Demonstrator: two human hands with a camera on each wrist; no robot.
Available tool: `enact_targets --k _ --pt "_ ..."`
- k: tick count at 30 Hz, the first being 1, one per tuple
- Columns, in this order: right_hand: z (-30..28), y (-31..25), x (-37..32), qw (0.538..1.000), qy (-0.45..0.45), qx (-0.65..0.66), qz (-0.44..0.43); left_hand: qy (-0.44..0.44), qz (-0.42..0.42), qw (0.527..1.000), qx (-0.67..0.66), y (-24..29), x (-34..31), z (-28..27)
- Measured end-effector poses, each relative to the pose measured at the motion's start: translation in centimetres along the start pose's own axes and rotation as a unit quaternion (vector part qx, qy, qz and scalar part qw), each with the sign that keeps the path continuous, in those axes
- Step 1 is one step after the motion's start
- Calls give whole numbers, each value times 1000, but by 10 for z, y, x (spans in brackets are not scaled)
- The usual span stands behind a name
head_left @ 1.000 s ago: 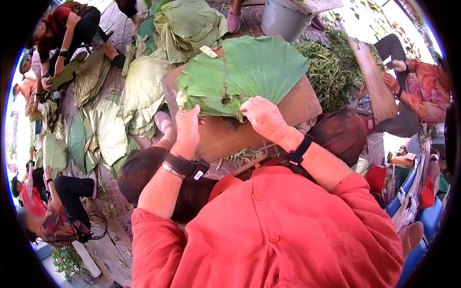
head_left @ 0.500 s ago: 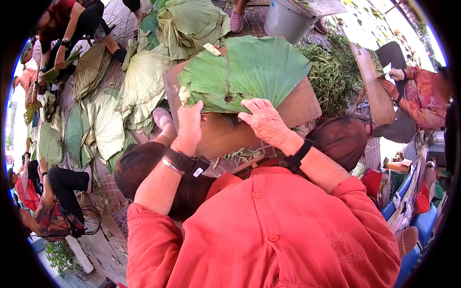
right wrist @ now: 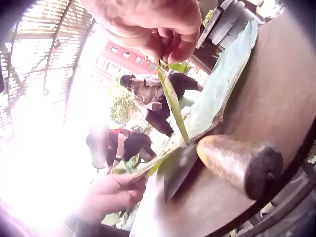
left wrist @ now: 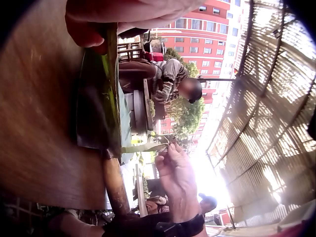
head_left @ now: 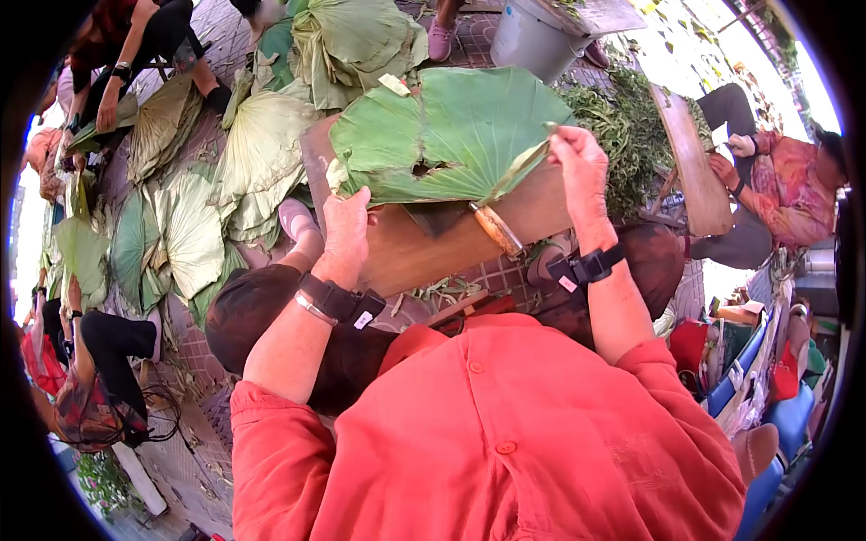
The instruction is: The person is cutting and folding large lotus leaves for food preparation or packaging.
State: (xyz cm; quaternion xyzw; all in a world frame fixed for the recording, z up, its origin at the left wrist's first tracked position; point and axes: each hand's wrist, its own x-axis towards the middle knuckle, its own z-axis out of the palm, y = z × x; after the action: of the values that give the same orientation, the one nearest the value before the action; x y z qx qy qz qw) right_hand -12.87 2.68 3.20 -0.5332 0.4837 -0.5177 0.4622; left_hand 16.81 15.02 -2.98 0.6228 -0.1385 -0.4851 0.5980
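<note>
A large green lotus leaf (head_left: 478, 117) with a torn brown hole near its front edge lies over a wooden board (head_left: 406, 257). My left hand (head_left: 346, 230) pinches the leaf's front left edge. Raised off the right side, my right hand (head_left: 582, 176) pinches the end of a narrow leaf strip (right wrist: 173, 103), which runs back to the leaf's front edge. A cleaver rests on the board, partly under the leaf; its wooden handle (head_left: 498, 230) points toward me, and its dark blade (left wrist: 94, 108) shows in the left wrist view.
Pale lotus leaves (head_left: 266, 144) lie on the paving to the left. A heap of shredded greens (head_left: 613, 135) and a grey bucket (head_left: 532, 41) are beyond the board. At right a person works at another board (head_left: 690, 162); other people sit at left.
My right hand has moved right and up from the leaf's front edge, drawing a strip out with it. The cleaver handle now shows. My left hand keeps its place at the leaf.
</note>
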Motion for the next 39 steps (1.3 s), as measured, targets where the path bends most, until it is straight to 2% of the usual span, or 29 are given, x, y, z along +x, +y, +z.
enact_targets --k 1,3,6,7,9,11,12,15,18,19,21,23,24,27,28,31,32,35,36,39 --pt "-19 2 17 996 86 36 -14 -3 0 1000 1 0 0 -1" --pt "-58 8 40 957 254 137 19 -8 2 1000 3 1 -1 -2" --pt "-80 32 46 950 301 77 39 7 -3 1000 11 1 -3 -4" --pt "-83 40 46 961 276 -26 23 11 -5 1000 19 4 -4 -5" --pt "-87 48 45 946 265 -180 -54 14 -5 1000 11 5 -4 -4" --pt "-98 50 47 950 274 -134 -66 7 -3 1000 6 4 -4 -5" --pt "-100 51 49 938 282 -196 -50 11 -5 1000 8 3 -3 -6" --pt "-74 42 27 949 136 -272 -80 17 -9 1000 14 -2 2 -7" --pt "-24 24 -19 944 -143 -296 -24 16 -9 1000 14 -1 1 -8" --pt "-10 20 -35 929 -224 -295 8 16 -8 1000 13 0 1 -8" --pt "14 -4 -64 858 -331 -386 66 15 -7 1000 -3 2 -1 -6" --pt "23 12 -86 809 -319 -481 -113 11 -8 999 -32 6 -2 -3" --pt "26 14 -91 800 -328 -490 -108 8 -3 999 -33 9 -2 -1" --pt "27 22 -86 815 -319 -468 -122 3 14 999 -42 15 0 5" --pt "24 20 -79 812 -341 -470 -59 5 24 998 -49 17 2 6" --pt "4 -7 -66 826 -372 -422 -39 9 30 998 -45 18 8 4" --pt "-3 -18 -63 847 -366 -385 12 15 26 999 -39 16 10 3" --pt "-41 -21 -54 856 -387 -341 38 22 21 999 -29 16 10 0" --pt "-51 -27 -52 846 -414 -332 46 23 20 999 -28 16 9 -1" --pt "-72 -47 -53 845 -435 -279 136 67 12 998 13 13 15 -7"
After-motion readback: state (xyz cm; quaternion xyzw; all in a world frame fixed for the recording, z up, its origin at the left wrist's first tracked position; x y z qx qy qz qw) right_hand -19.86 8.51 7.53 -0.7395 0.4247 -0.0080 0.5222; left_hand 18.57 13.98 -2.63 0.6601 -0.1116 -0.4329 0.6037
